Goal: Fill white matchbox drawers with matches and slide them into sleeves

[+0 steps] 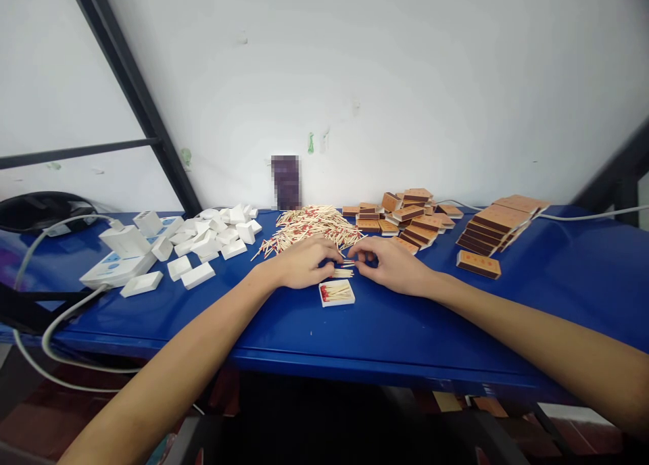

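Observation:
My left hand point(307, 261) is curled with thumb and fingertips at the left ends of a few matches point(347, 263). Facing it, my right hand point(393, 262) pinches at the other ends of these matches. Just below them, a small row of matches point(343, 274) lies on the table, partly covered by my left thumb. Nearer to me sits a white matchbox tray point(337, 303) holding several red-headed matches. Behind my hands spreads a large heap of loose matches point(317, 225).
White empty trays point(213, 235) are piled at left, beside a white box with a charger point(124, 245) and cables. At right are a loose pile of matchbox sleeves point(418, 222) and stacked matchboxes point(494, 225). The blue table point(284, 336) meets the wall behind.

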The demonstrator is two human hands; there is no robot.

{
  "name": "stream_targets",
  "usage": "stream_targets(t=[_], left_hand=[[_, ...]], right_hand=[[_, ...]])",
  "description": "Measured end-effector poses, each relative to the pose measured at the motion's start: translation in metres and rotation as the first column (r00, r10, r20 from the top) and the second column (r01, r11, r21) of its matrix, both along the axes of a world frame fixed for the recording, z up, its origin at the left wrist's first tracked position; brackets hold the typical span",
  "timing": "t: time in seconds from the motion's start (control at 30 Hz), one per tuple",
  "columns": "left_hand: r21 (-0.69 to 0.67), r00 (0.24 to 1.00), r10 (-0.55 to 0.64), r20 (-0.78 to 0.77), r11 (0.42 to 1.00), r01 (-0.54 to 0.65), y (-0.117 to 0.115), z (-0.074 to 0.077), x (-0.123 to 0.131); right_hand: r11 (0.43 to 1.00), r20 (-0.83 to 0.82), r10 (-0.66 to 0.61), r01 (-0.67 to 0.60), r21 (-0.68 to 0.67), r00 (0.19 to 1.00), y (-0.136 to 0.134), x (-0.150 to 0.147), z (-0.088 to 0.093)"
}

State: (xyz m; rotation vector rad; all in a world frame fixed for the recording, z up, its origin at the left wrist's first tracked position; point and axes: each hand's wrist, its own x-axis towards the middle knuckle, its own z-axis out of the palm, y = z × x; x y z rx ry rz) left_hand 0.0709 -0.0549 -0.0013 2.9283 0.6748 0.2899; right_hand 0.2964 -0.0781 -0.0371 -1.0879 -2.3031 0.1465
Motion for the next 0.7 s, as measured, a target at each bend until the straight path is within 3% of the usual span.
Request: stream_targets(t=[0.4,0.7], left_hand=[[0.001,1.000,-0.003,0.011,1.000,0.003,-0.0003,-0.0012,0.0008],[-0.160,0.990,0.006,0.140,0.987,0.017,-0.0015,-0.0024,0.0016]], right_hand=[[0.993,-0.129,0.046,-0.059,-0.105,0.991,-0.0098,-0.0057,0.0074],[1.000,0.042,-0.007,0.008,-0.008,0.999,-0.0004,0.0000,0.0024]])
